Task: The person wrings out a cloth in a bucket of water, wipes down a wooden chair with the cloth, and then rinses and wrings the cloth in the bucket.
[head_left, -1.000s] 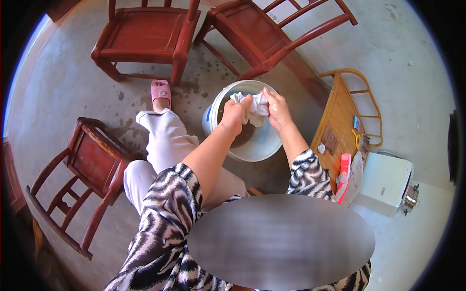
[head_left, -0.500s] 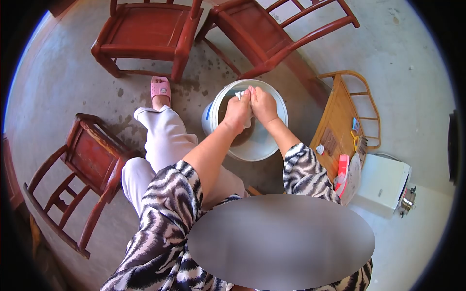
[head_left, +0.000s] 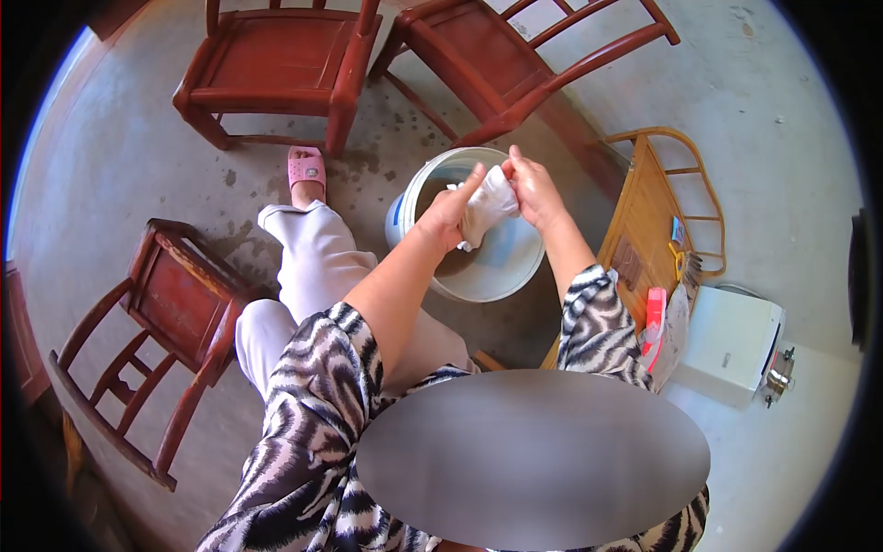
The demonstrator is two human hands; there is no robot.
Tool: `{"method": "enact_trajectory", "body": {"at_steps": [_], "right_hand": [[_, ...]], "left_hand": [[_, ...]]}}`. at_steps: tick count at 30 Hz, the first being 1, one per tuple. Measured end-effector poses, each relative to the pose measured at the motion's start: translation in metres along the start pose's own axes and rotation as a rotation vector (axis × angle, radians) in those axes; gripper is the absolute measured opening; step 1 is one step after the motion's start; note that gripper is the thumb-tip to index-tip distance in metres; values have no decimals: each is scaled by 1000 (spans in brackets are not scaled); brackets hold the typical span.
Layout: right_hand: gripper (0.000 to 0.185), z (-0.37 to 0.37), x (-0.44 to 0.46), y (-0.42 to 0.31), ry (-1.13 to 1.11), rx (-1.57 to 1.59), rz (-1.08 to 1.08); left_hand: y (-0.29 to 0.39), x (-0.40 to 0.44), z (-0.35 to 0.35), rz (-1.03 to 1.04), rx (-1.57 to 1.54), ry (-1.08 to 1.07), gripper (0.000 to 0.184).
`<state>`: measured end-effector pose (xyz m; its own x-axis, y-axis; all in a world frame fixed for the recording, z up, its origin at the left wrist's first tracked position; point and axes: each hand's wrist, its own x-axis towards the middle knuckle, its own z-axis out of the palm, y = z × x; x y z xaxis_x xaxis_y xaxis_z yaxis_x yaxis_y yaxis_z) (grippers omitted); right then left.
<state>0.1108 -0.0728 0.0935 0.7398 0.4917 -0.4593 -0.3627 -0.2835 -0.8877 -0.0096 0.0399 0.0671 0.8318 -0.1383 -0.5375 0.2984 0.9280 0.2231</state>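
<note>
A crumpled white cloth (head_left: 489,204) is stretched between my two hands, above a white bucket (head_left: 524,267) with brownish water in it. My left hand (head_left: 445,217) grips the cloth's left end, thumb on top and fingers partly hidden behind it. On the right, my right hand (head_left: 535,190) holds the other end near its upper edge, with the thumb and fingers around it.
Two red wooden chairs (head_left: 267,51) (head_left: 469,60) stand beyond the bucket, and a third chair (head_left: 179,294) is at the left. To the right are a bamboo table (head_left: 644,216) with small items and a white box-shaped appliance (head_left: 729,345). A pink slipper (head_left: 306,167) is on my foot.
Half a second ago my hands were pressed together around the cloth. Now my right hand has moved right, and the cloth shows spread between them.
</note>
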Motion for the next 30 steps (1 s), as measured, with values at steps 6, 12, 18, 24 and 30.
{"method": "enact_trajectory", "body": {"at_steps": [6,12,18,24,30], "right_hand": [[56,-17,-20,2,-247,216,150],[35,-44,-43,26,-368,75,132],[14,-54,-49,15,-212,374,-44],[17,-32,-50,-6,-195,331,-13],[17,-26,-45,-13,-299,289,20]], "left_hand": [[-1,-1,6,-15,-19,-171,37],[11,-10,11,-32,-260,-8,33],[3,3,2,92,-37,176,27],[-12,15,-11,317,449,328,38],[-5,3,-2,367,1219,90,40]]}}
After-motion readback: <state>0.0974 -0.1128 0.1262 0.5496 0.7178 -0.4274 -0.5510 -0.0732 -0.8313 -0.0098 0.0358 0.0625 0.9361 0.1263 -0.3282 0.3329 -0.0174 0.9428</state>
